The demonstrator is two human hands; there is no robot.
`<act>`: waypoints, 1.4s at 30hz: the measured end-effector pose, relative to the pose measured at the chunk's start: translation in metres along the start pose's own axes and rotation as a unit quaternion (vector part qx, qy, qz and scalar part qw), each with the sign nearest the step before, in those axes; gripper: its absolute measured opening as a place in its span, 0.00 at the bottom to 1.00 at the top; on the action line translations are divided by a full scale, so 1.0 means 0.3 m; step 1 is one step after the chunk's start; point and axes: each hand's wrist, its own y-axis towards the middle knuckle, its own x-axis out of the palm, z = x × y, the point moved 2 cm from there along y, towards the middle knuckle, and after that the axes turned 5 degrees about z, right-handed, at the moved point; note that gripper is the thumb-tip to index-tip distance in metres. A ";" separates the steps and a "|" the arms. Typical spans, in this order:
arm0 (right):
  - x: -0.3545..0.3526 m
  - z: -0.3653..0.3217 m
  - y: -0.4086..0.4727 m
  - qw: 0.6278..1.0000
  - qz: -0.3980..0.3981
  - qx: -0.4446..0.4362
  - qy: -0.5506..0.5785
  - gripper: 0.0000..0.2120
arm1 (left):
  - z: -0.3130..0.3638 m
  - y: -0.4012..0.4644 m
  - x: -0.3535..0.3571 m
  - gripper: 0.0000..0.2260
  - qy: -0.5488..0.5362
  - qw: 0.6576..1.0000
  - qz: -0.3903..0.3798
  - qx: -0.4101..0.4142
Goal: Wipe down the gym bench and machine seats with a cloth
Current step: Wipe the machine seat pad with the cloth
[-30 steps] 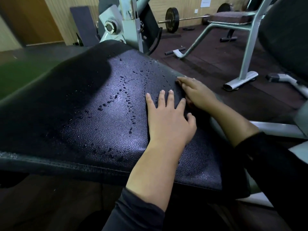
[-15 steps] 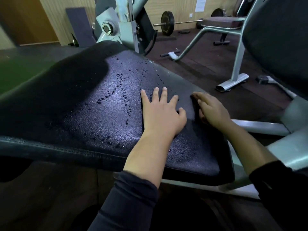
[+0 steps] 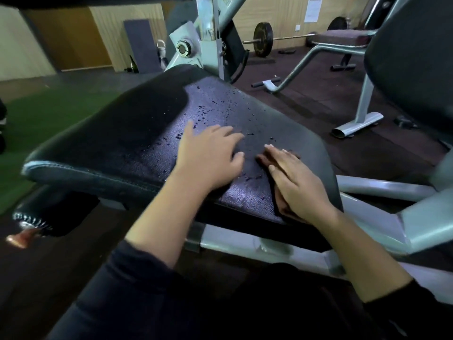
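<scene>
Head view, where: on the black padded seat (image 3: 137, 143) of a gym machine, both hands are down on the vinyl.

Head view, seat: its surface is speckled with water drops (image 3: 208, 114), thickest across the middle and far part; the strip nearest the right hand looks smeared rather than beaded.

Head view, left hand (image 3: 208, 155): it lies flat on the pad with fingers spread and straight, gripping nothing; it is a little blurred.

Head view, right hand (image 3: 294, 180): it lies palm down with fingers straight, pressing a dark cloth (image 3: 282, 204) onto the near right part of the seat. Only a dark brownish edge of the cloth shows, beneath the palm and at the fingertips; how large it is I cannot tell.

Head view, step in hand: I judge this seat is part-way through its wipe, the cloth on the pad and most of the drops not yet cleared.

Head view, next move: it looks to call for the right hand pushing the cloth leftward and away over the beaded patch, pressure kept even, while the left hand lifts clear of its path or steadies the pad.

Head view, left to do: a brown bench (image 3: 343, 35) on a grey frame stands well apart at the back, near a barbell (image 3: 263, 41); it has not been reached.
</scene>
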 end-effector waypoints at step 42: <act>0.064 -0.224 -0.030 0.971 -0.045 -0.234 -0.016 0.22 | -0.164 -0.114 0.001 0.20 0.014 0.998 0.033 -0.057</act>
